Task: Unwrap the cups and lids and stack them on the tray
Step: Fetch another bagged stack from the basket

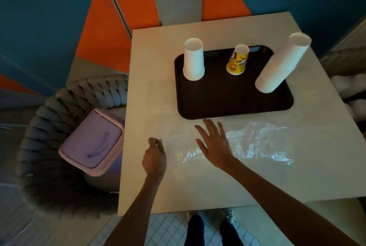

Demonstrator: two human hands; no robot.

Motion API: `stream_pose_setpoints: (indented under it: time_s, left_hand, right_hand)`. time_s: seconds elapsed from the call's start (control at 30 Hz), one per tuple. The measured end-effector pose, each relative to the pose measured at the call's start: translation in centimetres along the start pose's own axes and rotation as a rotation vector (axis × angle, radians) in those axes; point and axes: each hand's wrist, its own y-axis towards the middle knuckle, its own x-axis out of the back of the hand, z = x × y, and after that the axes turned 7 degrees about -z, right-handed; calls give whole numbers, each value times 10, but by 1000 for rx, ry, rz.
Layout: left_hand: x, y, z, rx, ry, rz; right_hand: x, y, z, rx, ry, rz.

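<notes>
Your left hand (154, 158) is over the table (198, 186) with its fingers curled; you cannot tell whether they pinch the clear wrap (257, 142). Your right hand (214, 142) lies flat on that wrap, fingers spread. Beyond it, the black tray (233, 105) holds a short white cup stack (194, 61), a yellow cup (237, 60) and a tall white stack (281, 65), all upside down.

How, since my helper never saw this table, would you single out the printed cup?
On the pale table lies a black rectangular plastic tray. The upturned yellow printed paper cup stands mid-tray near its far edge. It alone is coloured, shorter than the white cup stacks flanking it.
</notes>
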Motion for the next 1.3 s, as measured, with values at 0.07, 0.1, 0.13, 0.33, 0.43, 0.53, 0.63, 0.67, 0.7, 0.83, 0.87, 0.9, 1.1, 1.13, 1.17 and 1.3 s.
stream_pose_setpoints:
  time_s: [0.07,0.1,0.13,0.33,0.43,0.53,0.63,0.67,0.7,0.83,0.87,0.9,1.1,1.13,1.17,1.3]
  left_hand:
    - [1,-1,6,-25,27,-12]
    - [1,-2,10,-31,38,-17]
    - [1,-3,12,-29,43,-19]
    - [-3,-6,34,-65,11,-72]
    - [-6,-6,37,-202,-25,-174]
    - [-12,-11,30,-455,-148,-108]
    - [-27,-12,29,-518,-196,-3]
    - [-33,-11,31,-512,-193,21]
    - [-39,-10,33,-513,-177,41]
    - [-57,-9,39,-519,-40,101]
    - [-58,-10,40,-515,2,118]
    - [-59,-11,41,-514,47,134]
    - [-62,-10,42,-506,226,179]
    - [-62,-11,42,-507,242,184]
    - [-62,-11,41,-511,255,183]
    - [-58,-10,40,-535,262,157]
  right_hand:
    - [-9,0,13,-11,5,48]
    - [-14,1,19,-10,12,73]
    - [-19,0,23,-3,16,92]
    - [-45,-8,33,44,-9,96]
    - [-52,-10,36,46,-43,77]
    - [-54,-9,39,48,-75,42]
    - [-59,-10,41,31,-81,25]
    - [-61,-10,41,21,-72,26]
    - [-64,-11,41,13,-61,22]
    - [-73,-15,37,13,-19,-10]
    - [-75,-16,35,12,-10,-13]
    - [-77,-17,34,13,-5,-14]
    - [-81,-21,22,24,20,-16]
    - [-80,-24,17,19,20,-14]
    - [-79,-26,12,14,15,-9]
    - [-69,-37,-15,-33,-11,18]
